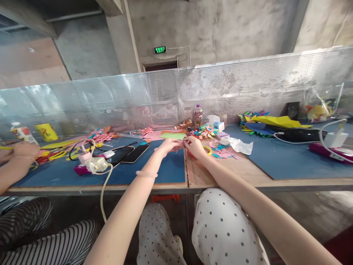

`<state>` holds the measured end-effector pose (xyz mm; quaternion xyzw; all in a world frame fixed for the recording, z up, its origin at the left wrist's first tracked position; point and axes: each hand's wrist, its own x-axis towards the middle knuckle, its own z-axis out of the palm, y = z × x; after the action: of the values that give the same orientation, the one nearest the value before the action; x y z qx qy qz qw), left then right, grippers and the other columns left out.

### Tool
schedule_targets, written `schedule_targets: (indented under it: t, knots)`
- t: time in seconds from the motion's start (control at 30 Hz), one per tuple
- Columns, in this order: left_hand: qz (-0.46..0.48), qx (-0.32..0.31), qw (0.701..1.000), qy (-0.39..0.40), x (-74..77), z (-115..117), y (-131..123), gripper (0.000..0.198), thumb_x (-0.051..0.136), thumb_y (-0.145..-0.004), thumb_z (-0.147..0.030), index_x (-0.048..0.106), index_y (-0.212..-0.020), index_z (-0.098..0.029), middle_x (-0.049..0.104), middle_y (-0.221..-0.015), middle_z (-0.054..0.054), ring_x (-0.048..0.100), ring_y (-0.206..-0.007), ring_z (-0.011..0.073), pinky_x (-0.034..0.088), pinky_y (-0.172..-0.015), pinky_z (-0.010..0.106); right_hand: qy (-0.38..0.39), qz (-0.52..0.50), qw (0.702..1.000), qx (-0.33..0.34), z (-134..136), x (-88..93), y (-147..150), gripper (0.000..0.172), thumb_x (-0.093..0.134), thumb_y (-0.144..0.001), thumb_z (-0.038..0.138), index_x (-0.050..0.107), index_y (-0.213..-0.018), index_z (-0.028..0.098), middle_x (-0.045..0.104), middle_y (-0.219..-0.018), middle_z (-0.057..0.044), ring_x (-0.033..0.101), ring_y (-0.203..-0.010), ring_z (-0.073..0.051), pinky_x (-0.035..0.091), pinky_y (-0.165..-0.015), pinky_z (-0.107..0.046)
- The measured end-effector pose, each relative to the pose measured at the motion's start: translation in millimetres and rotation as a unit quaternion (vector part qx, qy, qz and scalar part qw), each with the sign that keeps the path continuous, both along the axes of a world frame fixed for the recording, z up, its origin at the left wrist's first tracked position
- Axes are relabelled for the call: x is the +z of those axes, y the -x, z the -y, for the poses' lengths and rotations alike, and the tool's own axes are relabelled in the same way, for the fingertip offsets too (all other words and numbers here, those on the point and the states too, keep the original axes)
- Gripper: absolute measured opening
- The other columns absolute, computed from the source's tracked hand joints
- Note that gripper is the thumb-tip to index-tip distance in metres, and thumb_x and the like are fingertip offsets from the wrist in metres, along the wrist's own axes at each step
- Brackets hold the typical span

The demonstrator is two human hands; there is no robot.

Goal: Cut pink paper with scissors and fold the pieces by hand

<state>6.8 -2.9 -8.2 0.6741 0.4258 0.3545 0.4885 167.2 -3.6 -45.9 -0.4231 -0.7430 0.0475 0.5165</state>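
Note:
My left hand [168, 145] and my right hand [194, 146] meet over the middle of the workbench [226, 173]. Both pinch a small pink piece of paper [180, 145] between their fingertips. A yellow ring of tape [207, 150] lies just right of my right hand. Several coloured paper scraps [222, 151] and a folded paper flower [207, 131] sit behind it. A green sheet [173, 135] lies beyond my hands.
Two phones [129, 154] and a white charger with its cable [96, 163] lie left of me. Another person's hand [23, 151] works at the far left. A plastic bottle [198, 117] stands by the perforated metal screen [248, 88]. Folded coloured paper [271, 123] is piled at right.

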Motion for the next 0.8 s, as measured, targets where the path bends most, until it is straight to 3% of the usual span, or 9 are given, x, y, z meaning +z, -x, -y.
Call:
schedule_targets:
  t: [0.4,0.7,0.8]
  knots:
    - [-0.008,0.021,1.0,-0.012,-0.9,-2.0,-0.6,0.034,0.068,-0.062,-0.039,0.067,-0.087,-0.016,0.069,-0.09,0.009,0.062,-0.087,0.021,0.045,-0.069,0.029,-0.004,0.068,0.993,-0.094,7.1,1.9,8.1,0.02,0.045,-0.083,0.023,0.064,-0.085,0.02,0.063,-0.089,-0.005,0.056,-0.077,-0.017,0.04,-0.068,-0.025]
    - [0.038,0.077,0.996,-0.03,-5.1,-11.4,1.6,0.038,0.067,-0.062,-0.04,0.066,-0.095,-0.021,0.07,-0.089,0.007,0.064,-0.082,0.0201,0.046,-0.064,0.027,0.06,0.243,0.962,-0.107,-0.4,46.4,12.6,0.024,0.043,-0.081,0.02,0.066,-0.089,0.016,0.066,-0.091,-0.01,0.059,-0.087,-0.019,0.041,-0.074,-0.025]
    - [0.042,0.089,0.995,-0.021,-5.7,-11.3,2.4,0.034,0.068,-0.062,-0.036,0.067,-0.092,-0.021,0.07,-0.089,0.006,0.064,-0.082,0.0198,0.046,-0.066,0.028,0.085,0.23,0.966,-0.085,-3.1,49.6,15.4,0.023,0.047,-0.078,0.019,0.067,-0.088,0.014,0.068,-0.088,-0.011,0.06,-0.082,-0.019,0.042,-0.074,-0.025]
